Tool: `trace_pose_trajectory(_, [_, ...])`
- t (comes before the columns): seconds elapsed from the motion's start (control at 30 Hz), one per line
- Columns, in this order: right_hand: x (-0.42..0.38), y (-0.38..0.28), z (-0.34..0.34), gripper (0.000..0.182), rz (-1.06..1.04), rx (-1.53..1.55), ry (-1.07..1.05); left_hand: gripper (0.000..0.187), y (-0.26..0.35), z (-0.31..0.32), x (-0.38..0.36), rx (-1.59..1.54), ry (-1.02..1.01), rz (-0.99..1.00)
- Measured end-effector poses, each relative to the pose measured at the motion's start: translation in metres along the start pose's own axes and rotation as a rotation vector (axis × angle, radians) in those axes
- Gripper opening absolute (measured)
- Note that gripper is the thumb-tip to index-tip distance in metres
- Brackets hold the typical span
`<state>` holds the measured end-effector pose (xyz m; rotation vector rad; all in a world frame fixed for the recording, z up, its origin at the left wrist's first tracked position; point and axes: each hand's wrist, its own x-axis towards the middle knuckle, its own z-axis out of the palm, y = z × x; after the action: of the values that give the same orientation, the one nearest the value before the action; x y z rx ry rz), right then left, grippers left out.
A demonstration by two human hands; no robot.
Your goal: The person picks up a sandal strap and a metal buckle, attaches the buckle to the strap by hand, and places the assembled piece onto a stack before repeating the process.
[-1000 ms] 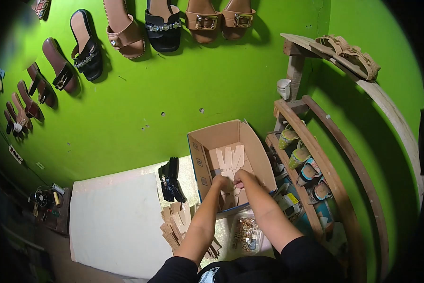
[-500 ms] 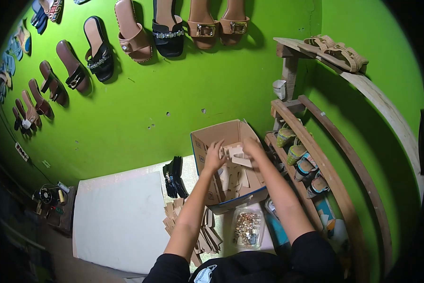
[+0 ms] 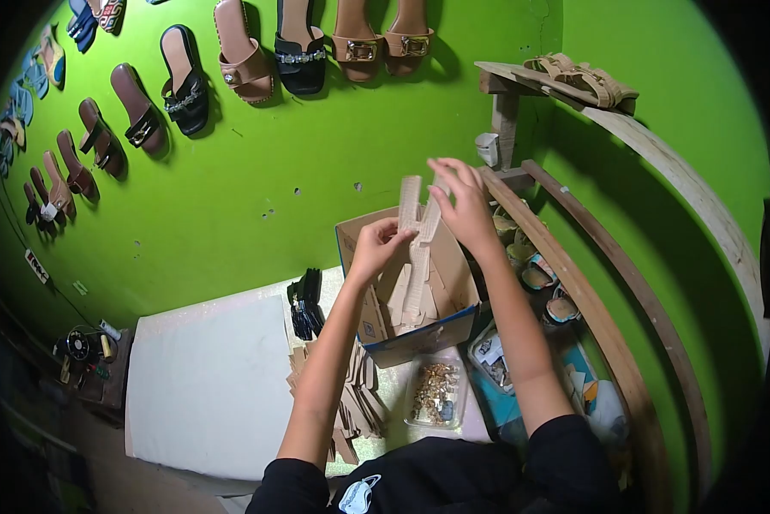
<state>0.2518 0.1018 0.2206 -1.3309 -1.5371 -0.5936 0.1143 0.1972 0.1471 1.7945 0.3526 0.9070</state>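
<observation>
Above the cardboard box (image 3: 415,336), a beige forked strap piece (image 3: 416,265), its surface textured, is held up between my hands. My left hand (image 3: 380,248) pinches it near where its two arms part. My right hand (image 3: 464,207) has its fingers around the upper end of the right arm. More flat beige and tan pieces (image 3: 436,295) lie inside the box, partly hidden behind the strap piece.
Stacked tan strips (image 3: 359,403) and a bundle of black straps (image 3: 304,304) lie left of the box. A clear tray of metal buckles (image 3: 436,392) stands in front. Wooden shelves (image 3: 573,231) with sandals rise at right; slippers (image 3: 304,51) hang on the green wall.
Both hands have risen from inside the box, lifting the forked strap piece upright above it. The view has shifted slightly.
</observation>
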Motion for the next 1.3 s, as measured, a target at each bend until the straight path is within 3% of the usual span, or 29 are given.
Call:
trace_pose_trajectory(0.1, [-0.037,-0.008,-0.005,0.034,0.134,0.146,0.170,0.019,0.016,0.013,-0.027,-0.291,0.169,-0.060])
trace_pose_trajectory(0.17, [-0.076,-0.013,0.000,0.037,0.273,0.211,0.104,0.019,0.014,0.018,-0.049,-0.398,0.252,-0.117])
trace_pose_trajectory(0.23, [-0.117,-0.024,0.005,0.038,0.633,0.867,-0.118,0.021,0.006,0.027,-0.073,-0.432,0.255,-0.183])
trace_pose_trajectory(0.43, [-0.209,-0.050,0.003,0.036,0.808,1.090,-0.372,0.018,-0.033,0.048,-0.159,-0.526,0.313,-0.337])
trace_pose_trajectory(0.7, [-0.276,-0.060,0.009,0.030,0.947,1.099,-0.543,0.020,-0.070,0.063,-0.232,-0.464,0.394,-0.517])
trace_pose_trajectory(0.83, [-0.281,-0.055,0.000,0.012,0.881,0.774,-0.711,0.021,-0.081,0.053,-0.246,-0.383,0.398,-0.505])
trace_pose_trajectory(0.9, [-0.291,-0.050,0.000,0.010,0.580,0.495,-0.913,0.020,-0.079,0.050,-0.250,-0.340,0.407,-0.517])
trace_pose_trajectory(0.97, [-0.308,-0.051,0.005,0.008,0.514,0.444,-0.889,0.019,-0.080,0.048,-0.254,-0.268,0.377,-0.514])
trace_pose_trajectory(1.07, [-0.331,-0.053,0.015,0.009,0.338,0.115,-0.959,0.019,-0.089,0.050,-0.260,-0.283,0.394,-0.532])
trace_pose_trajectory(1.3, [-0.342,-0.058,0.035,0.006,0.173,0.020,-0.957,0.019,-0.095,0.054,-0.263,-0.306,0.440,-0.542])
